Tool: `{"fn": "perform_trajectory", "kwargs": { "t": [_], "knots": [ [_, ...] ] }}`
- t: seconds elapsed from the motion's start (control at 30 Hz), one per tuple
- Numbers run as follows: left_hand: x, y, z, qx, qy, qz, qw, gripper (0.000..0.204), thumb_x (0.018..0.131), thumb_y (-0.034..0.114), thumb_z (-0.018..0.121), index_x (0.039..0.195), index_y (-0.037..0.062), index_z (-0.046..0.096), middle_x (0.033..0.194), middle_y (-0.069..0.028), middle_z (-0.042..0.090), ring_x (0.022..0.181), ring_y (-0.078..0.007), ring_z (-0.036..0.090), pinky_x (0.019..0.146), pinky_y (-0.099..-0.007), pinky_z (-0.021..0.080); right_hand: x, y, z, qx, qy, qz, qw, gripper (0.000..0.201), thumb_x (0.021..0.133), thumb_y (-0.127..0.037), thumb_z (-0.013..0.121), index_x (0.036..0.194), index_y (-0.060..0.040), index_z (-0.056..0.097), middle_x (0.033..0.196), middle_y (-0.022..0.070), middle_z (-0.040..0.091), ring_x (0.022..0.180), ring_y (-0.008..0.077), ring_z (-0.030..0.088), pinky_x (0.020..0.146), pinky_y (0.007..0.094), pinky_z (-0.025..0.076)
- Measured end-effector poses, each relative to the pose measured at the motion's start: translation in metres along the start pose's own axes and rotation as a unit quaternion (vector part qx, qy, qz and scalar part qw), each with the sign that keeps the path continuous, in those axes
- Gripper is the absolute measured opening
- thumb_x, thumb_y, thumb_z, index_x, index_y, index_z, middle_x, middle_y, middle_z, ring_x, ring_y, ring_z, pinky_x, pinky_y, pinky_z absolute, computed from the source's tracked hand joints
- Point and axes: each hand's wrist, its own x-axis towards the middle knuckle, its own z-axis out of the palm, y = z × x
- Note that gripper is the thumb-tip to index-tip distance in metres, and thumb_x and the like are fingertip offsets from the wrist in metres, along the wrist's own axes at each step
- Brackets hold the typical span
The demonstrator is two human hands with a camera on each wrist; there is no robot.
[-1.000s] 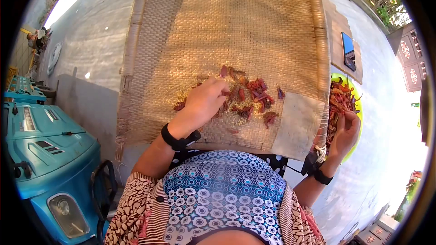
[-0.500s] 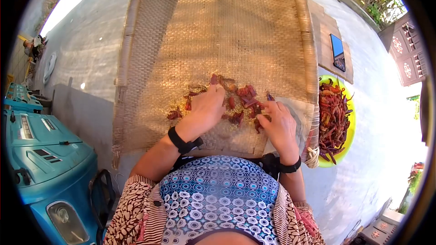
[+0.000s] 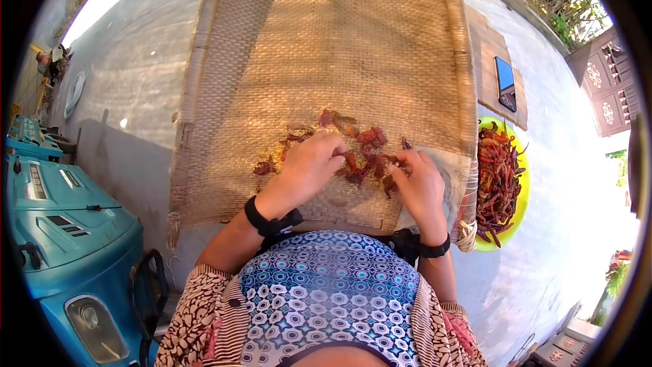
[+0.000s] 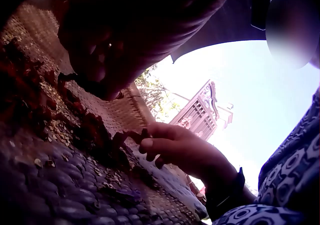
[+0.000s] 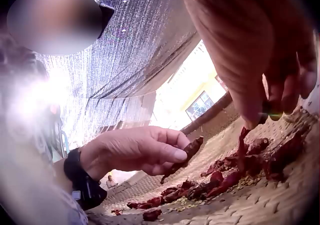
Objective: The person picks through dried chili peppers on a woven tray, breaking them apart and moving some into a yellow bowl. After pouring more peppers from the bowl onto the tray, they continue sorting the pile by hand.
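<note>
Over the near part of a woven tray (image 3: 326, 47), my left hand (image 3: 309, 166) pinches a dark dried chili (image 5: 194, 147) between thumb and fingers. My right hand (image 3: 421, 187) is a short way to its right, above the tray's near right corner. Its thumb and fingertips pinch another dried chili (image 5: 242, 145), which hangs down toward the pile in the right wrist view. Torn red chili pieces (image 3: 370, 137) lie spread below and between both hands, with pale yellow seeds (image 5: 185, 203) scattered around them.
Beyond the tray's right edge stands a yellow-green basin (image 3: 525, 190) heaped with dried chilies (image 3: 496, 180). A phone (image 3: 505, 83) lies on cardboard (image 3: 483, 44) farther back. At the left is a blue vehicle (image 3: 75, 197); a grey patch (image 3: 441, 156) covers the tray's near right corner.
My right hand has come from the basin, leftward over the tray rim, to the chili pieces, and now holds a chili there. The left hand stays over the pile.
</note>
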Motion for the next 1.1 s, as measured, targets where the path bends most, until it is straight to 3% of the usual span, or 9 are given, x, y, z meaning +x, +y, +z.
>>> {"fn": "perform_trajectory", "kwargs": {
  "t": [0.2, 0.37, 0.43, 0.53, 0.6, 0.7, 0.8, 0.9, 1.1],
  "knots": [
    [-0.003, 0.013, -0.001, -0.104, -0.002, -0.002, 0.995, 0.014, 0.092, 0.016, 0.064, 0.101, 0.0057, 0.062, 0.092, -0.0142, 0.067, 0.088, -0.0348, 0.065, 0.075, -0.045, 0.051, -0.01, 0.006, -0.023, -0.006, 0.098, -0.025, 0.995, 0.02, 0.083, -0.014, 0.075, 0.099, -0.0068, 0.065, 0.09, 0.01, 0.062, 0.084, 0.0275, 0.062, 0.074, 0.0378, 0.049],
    [-0.005, 0.01, -0.001, -0.169, -0.043, -0.004, 0.985, 0.019, 0.093, 0.014, 0.066, 0.106, 0.0007, 0.064, 0.094, -0.0108, 0.069, 0.085, -0.0196, 0.066, 0.076, -0.0339, 0.052, -0.022, 0.039, -0.067, 0.025, 0.268, 0.048, 0.962, 0.023, 0.086, -0.011, 0.072, 0.106, -0.0033, 0.064, 0.094, 0.0097, 0.064, 0.086, 0.0248, 0.061, 0.079, 0.0363, 0.05],
    [-0.008, 0.016, -0.001, -0.167, -0.061, -0.016, 0.984, 0.019, 0.093, 0.014, 0.066, 0.106, 0.0004, 0.065, 0.095, -0.011, 0.069, 0.086, -0.02, 0.066, 0.077, -0.034, 0.052, -0.023, 0.063, -0.086, -0.227, 0.345, -0.018, 0.911, 0.025, 0.087, -0.011, 0.072, 0.11, -0.0037, 0.064, 0.096, 0.0093, 0.065, 0.09, 0.0247, 0.062, 0.081, 0.0367, 0.049],
    [-0.01, 0.02, 0.002, -0.119, -0.094, 0.006, 0.988, 0.021, 0.093, 0.017, 0.066, 0.106, 0.0015, 0.066, 0.097, -0.012, 0.068, 0.089, -0.0239, 0.066, 0.078, -0.0355, 0.052, -0.026, 0.052, -0.086, -0.124, 0.405, 0.022, 0.906, 0.028, 0.088, -0.011, 0.071, 0.114, -0.0037, 0.064, 0.096, 0.0094, 0.066, 0.089, 0.0256, 0.063, 0.078, 0.036, 0.05],
    [-0.012, 0.02, 0.006, -0.072, -0.117, 0.067, 0.988, 0.022, 0.093, 0.019, 0.065, 0.106, 0.0026, 0.067, 0.098, -0.0125, 0.068, 0.091, -0.027, 0.066, 0.08, -0.037, 0.052, -0.03, 0.03, -0.074, 0.048, 0.231, 0.011, 0.972, 0.03, 0.088, -0.011, 0.071, 0.116, -0.0034, 0.063, 0.095, 0.0087, 0.067, 0.086, 0.0253, 0.064, 0.074, 0.0356, 0.051],
    [-0.013, 0.035, 0.007, -0.072, -0.163, 0.096, 0.979, 0.022, 0.093, 0.022, 0.065, 0.106, 0.0042, 0.067, 0.1, -0.0125, 0.068, 0.094, -0.0302, 0.065, 0.082, -0.0393, 0.051, -0.035, -0.015, -0.05, 0.171, -0.056, -0.011, 0.984, 0.025, 0.089, -0.012, 0.07, 0.113, -0.003, 0.065, 0.091, 0.009, 0.069, 0.079, 0.0245, 0.066, 0.068, 0.0352, 0.051],
    [-0.016, 0.034, 0.017, -0.09, -0.176, 0.081, 0.977, 0.021, 0.093, 0.022, 0.064, 0.105, 0.0049, 0.067, 0.099, -0.0116, 0.068, 0.094, -0.0289, 0.066, 0.082, -0.039, 0.051, -0.037, -0.017, -0.021, 0.133, -0.093, -0.085, 0.983, 0.017, 0.09, -0.012, 0.07, 0.105, -0.0028, 0.067, 0.088, 0.0106, 0.069, 0.077, 0.0226, 0.066, 0.067, 0.0351, 0.051],
    [-0.021, 0.033, 0.013, -0.113, -0.156, 0.076, 0.978, 0.02, 0.093, 0.022, 0.064, 0.103, 0.0049, 0.067, 0.096, -0.0113, 0.068, 0.093, -0.028, 0.066, 0.08, -0.0381, 0.051, -0.036, -0.017, -0.024, 0.133, -0.096, -0.054, 0.985, 0.012, 0.091, -0.011, 0.069, 0.098, -0.0025, 0.068, 0.085, 0.0129, 0.069, 0.076, 0.0233, 0.066, 0.068, 0.0343, 0.051],
    [-0.021, 0.017, -0.025, -0.073, -0.047, -0.002, 0.996, 0.014, 0.091, 0.013, 0.063, 0.103, 0.005, 0.066, 0.091, -0.0109, 0.065, 0.089, -0.0299, 0.064, 0.077, -0.0387, 0.051, -0.038, 0.012, -0.061, 0.118, 0.083, 0.004, 0.99, 0.01, 0.093, -0.009, 0.067, 0.097, -0.0006, 0.065, 0.082, 0.007, 0.066, 0.075, 0.0142, 0.061, 0.072, 0.0285, 0.049]
  ]
}}
